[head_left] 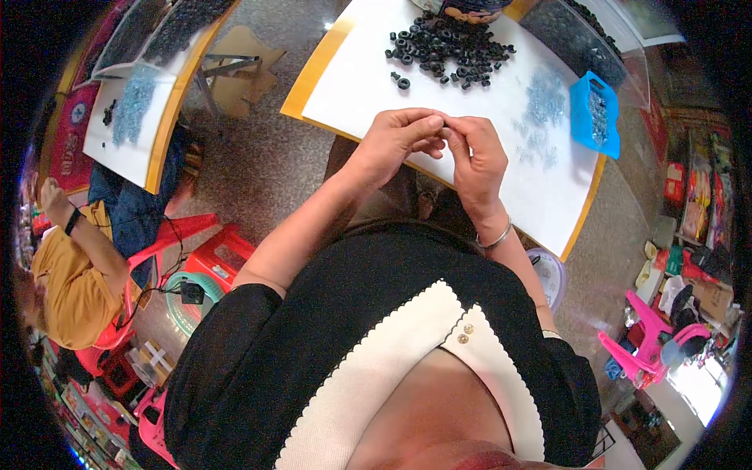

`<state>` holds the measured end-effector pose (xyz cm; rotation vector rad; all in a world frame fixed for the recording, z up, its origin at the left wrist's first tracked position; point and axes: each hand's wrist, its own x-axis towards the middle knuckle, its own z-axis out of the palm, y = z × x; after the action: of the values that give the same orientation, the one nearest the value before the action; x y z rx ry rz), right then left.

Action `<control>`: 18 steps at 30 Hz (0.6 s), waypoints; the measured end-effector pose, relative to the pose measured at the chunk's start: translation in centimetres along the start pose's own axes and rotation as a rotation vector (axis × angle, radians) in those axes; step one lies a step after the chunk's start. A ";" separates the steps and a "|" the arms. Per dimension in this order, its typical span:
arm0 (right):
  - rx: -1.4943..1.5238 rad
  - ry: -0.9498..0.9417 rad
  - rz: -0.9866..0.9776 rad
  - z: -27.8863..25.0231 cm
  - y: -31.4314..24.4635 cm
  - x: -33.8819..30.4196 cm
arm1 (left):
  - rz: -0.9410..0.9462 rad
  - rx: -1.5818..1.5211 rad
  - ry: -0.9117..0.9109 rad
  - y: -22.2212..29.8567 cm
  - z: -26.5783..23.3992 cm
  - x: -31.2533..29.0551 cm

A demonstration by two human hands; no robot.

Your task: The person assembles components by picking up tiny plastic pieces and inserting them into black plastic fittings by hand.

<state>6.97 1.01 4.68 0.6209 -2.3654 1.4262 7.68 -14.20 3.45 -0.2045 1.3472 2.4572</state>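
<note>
Closest to the camera, at the bottom of the frame, is the person's white collar (376,368) with a scalloped edge, over a black top (235,368). From it both bare forearms (309,219) reach to the upper middle of the frame, where the left hand (398,146) and the right hand (479,160), a bracelet (497,244) round its wrist, meet fingertip to fingertip over the near edge of a white table (345,78). Thumbs and forefingers are closed in a pinch on a small dark part (445,124), mostly hidden by the fingers, so its shape cannot be told. Just above the hands, at the top centre, black parts (450,51) lie in a loose heap. Clear pieces (546,98) are scattered at the upper right, beside a blue tray (580,117) holding more of them. At the left edge, a co-worker (98,247) in a mustard top (66,301) is near another table (94,145) bearing similar pieces and a few black ones.
</note>
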 end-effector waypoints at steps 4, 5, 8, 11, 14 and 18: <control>-0.051 -0.100 -0.035 -0.2 0.6 -0.4 | -0.143 0.065 -0.047 0.6 -0.4 0.0; -0.025 -0.144 0.005 -0.3 0.3 -0.3 | -0.141 0.066 -0.045 0.5 -0.7 0.1; 0.162 -0.201 0.114 -1.2 -0.8 0.6 | -0.142 -0.033 -0.104 0.4 -1.3 0.3; 0.157 -0.114 0.185 -1.3 0.2 0.1 | -0.114 -0.058 -0.009 0.7 -0.6 0.2; 0.192 -0.108 0.202 -0.9 0.2 0.1 | -0.063 -0.069 -0.036 0.3 -0.3 0.0; 0.238 -0.145 0.173 0.1 -0.5 0.2 | -0.065 -0.082 -0.048 0.0 0.2 -0.3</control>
<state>7.07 0.67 5.09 0.6098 -2.4286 1.8148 8.00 -14.10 3.68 -0.2049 1.2023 2.4496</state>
